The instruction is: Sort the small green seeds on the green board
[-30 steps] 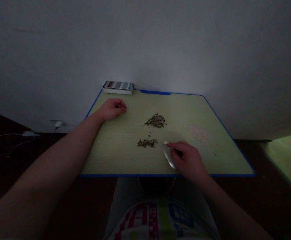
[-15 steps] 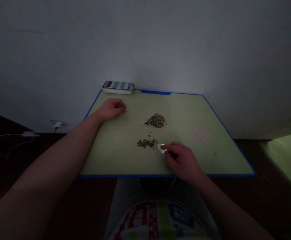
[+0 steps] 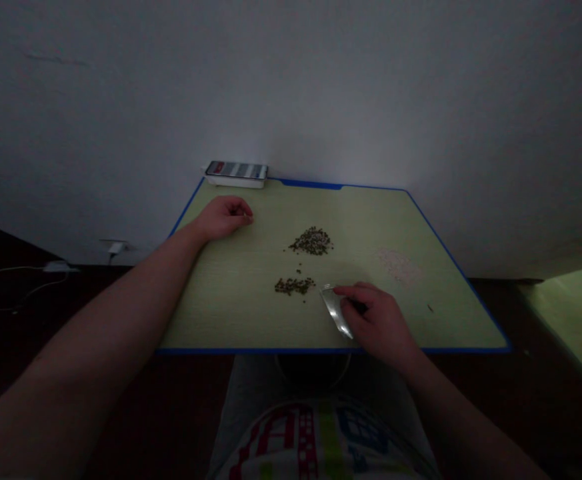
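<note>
My right hand (image 3: pixel 378 320) grips a clear, shiny flat plastic piece (image 3: pixel 335 308) at the front of the table, its forefinger laid along the upper end. Just left of the plastic is a small spread of dark greenish beans or seeds (image 3: pixel 293 286), apart from it. Farther back lies a larger heap of dark grains mixed with pale ones (image 3: pixel 313 241). My left hand (image 3: pixel 225 217) rests on the left side of the table with fingers curled in toward the thumb; whether anything is between them is hidden.
A pale, thin spread of grains (image 3: pixel 399 265) lies at the right of the blue-edged table (image 3: pixel 251 327), with a small dark sliver (image 3: pixel 430 307) nearer the front. A phone (image 3: pixel 238 170) sits on a white box (image 3: pixel 235 181) at the back left, by the wall.
My right hand has shifted slightly to the right with the plastic piece, away from the near spread of beans. The left hand stays where it was.
</note>
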`<state>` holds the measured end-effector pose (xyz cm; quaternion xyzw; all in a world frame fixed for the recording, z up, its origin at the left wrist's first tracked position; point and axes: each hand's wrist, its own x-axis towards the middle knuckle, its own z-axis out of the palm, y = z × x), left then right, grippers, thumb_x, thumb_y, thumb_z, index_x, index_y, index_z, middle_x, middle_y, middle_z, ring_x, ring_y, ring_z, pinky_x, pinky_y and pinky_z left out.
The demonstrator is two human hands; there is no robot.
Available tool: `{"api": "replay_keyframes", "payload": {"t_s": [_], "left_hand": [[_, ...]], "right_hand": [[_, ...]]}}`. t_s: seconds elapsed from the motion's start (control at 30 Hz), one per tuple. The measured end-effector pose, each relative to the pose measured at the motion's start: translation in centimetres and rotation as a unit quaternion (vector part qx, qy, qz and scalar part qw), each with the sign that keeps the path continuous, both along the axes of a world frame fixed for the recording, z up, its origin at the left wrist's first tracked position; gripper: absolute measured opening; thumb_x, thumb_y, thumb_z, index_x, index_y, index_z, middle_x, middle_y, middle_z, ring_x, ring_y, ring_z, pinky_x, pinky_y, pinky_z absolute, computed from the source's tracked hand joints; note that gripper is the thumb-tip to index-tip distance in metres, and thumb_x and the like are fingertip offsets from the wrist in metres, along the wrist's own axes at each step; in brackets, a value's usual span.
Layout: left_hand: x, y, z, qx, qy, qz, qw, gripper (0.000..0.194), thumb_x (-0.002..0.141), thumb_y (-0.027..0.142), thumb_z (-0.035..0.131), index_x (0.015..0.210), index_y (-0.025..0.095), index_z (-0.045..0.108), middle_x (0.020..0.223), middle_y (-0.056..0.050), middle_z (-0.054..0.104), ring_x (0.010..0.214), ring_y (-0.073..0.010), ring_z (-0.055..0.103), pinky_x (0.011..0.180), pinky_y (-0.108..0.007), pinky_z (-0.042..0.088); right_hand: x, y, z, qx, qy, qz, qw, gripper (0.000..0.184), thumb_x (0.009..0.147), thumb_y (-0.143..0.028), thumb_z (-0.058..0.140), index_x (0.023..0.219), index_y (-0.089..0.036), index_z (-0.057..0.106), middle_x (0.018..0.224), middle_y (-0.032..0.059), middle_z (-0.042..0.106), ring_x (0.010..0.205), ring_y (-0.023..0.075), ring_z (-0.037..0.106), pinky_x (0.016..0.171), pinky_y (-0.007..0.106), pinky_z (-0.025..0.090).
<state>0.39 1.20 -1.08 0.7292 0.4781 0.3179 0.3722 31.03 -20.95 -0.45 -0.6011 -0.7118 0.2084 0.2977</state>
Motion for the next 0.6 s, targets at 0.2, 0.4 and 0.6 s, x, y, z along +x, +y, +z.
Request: {"api": "replay_keyframes", "payload": {"t_s": [0.2,0.4,0.6], "left_hand": [[0.0,0.2,-0.1,0.002,-0.002,0.0,1.0,0.022,0.061,0.033,0.072,0.073,0.017,0.065,0.051,0.005,0.048,0.048,-0.0085,0.042,0.048,-0.023,0.03],[-0.1,0.2,-0.2,-0.003,-0.004,0.002,1.0,0.022,0.062,0.033,0.072,0.075,0.017,0.065,0.051,0.005,0.048,0.047,-0.0085,0.042,0.048,-0.023,0.031],[-0.1,0.2,-0.2,-0.007,-0.009,0.0,1.0,0.02,0.062,0.031,0.072,0.074,0.017,0.065,0.052,0.005,0.049,0.048,-0.0086,0.042,0.049,-0.023,0.032]], "right_hand": [[-0.9,0.1,0.2,0.008,0.005,0.038,0.999,0.032,0.086,-0.017,0.05,0.102,-0.017,0.078,0.075,0.0041,0.066,0.06,0.0146,0.058,0.057,0.027,0.045],[-1.4,0.6,0.1,-0.002,-0.012,0.015,1.0,0.032,0.086,-0.017,0.052,0.103,-0.015,0.078,0.077,0.0058,0.069,0.06,0.0152,0.059,0.059,0.029,0.046],[0.1,0.3,-0.3,0.007,-0.017,-0.017,1.0,0.032,0.083,-0.018,0.053,0.102,-0.018,0.078,0.084,0.0076,0.074,0.068,0.018,0.065,0.063,0.03,0.049]]}}
